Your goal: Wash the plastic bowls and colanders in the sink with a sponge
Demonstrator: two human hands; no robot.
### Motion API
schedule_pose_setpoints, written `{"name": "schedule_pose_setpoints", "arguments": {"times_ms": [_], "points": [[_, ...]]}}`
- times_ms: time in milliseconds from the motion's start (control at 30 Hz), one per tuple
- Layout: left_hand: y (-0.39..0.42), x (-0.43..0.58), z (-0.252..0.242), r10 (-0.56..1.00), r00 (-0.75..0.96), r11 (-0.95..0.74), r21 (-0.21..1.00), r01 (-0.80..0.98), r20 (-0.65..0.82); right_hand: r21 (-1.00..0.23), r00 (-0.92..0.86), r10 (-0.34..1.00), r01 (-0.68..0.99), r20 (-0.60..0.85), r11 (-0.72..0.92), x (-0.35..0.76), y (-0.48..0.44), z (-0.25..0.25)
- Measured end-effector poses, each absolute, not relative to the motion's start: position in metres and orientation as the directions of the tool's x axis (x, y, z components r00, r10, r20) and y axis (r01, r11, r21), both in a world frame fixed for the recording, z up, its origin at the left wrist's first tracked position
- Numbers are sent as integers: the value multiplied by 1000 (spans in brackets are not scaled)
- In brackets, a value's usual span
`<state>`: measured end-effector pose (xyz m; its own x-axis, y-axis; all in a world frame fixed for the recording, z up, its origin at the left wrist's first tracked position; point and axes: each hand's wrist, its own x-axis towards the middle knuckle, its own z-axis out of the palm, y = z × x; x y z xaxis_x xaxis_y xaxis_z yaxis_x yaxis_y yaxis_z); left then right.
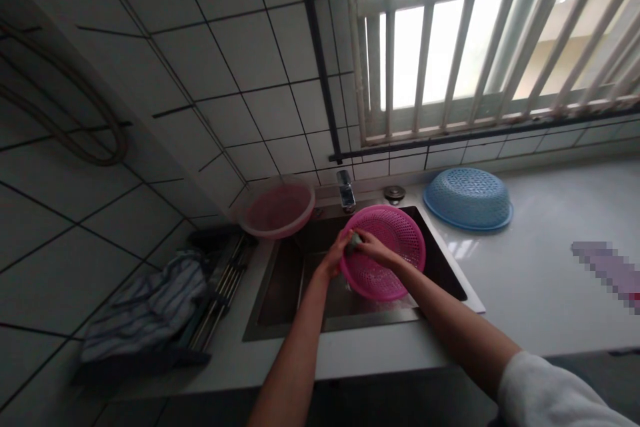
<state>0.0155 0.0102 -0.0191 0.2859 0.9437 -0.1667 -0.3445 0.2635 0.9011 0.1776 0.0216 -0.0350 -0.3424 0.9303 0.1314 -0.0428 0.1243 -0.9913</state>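
Observation:
A pink plastic colander (413, 240) is held tilted over the sink (285, 287), its hollow side toward me. My left hand (333, 259) is closed on the colander's left rim. Just beside it, my right hand (375, 248) is closed around a small grey-green scouring pad (355, 240), pressed to the colander near that same rim. The fingertips of both hands are partly hidden. The chrome faucet (346, 192) stands behind the colander.
A pink basin (277, 208) rests at the sink's back left corner. An upside-down blue basket (467, 199) sits on the counter (540, 207) to the right. A sink strainer (395, 193) lies behind the sink. Left are a striped cloth (150, 303) and metal rods (227, 290).

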Motion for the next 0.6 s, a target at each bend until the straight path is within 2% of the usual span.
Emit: {"name": "schedule_pose_setpoints", "arguments": {"times_ms": [67, 133, 200, 300, 400, 500, 600], "points": [[9, 18, -19, 938, 317, 247, 910, -333, -139, -981, -116, 977, -94, 180, 170, 183, 27, -30], [9, 20, -19, 942, 319, 206, 929, -309, -103, -980, -72, 982, -114, 174, 165, 185, 29, -29], [9, 19, -18, 957, 271, 182, 946, -270, -107, -988, -244, 961, -111, 130, 106, 185, 27, -31], [10, 15, -16, 970, 199, 190, 950, -247, -142, -999, -550, 835, 16, 15, 29, 178, 20, -38], [10, 10, -16, 977, 160, 177, 957, -230, -142, -989, -646, 760, 146, -68, 36, 172, 16, -46], [11, 10, -19, 979, 160, 157, 970, -187, -127, -986, -549, 835, 156, -41, 55, 168, 19, -50], [9, 15, -22, 971, 225, 125, 977, -174, -84, -986, -230, 963, 51, 142, 158, 172, 23, -45]]}}
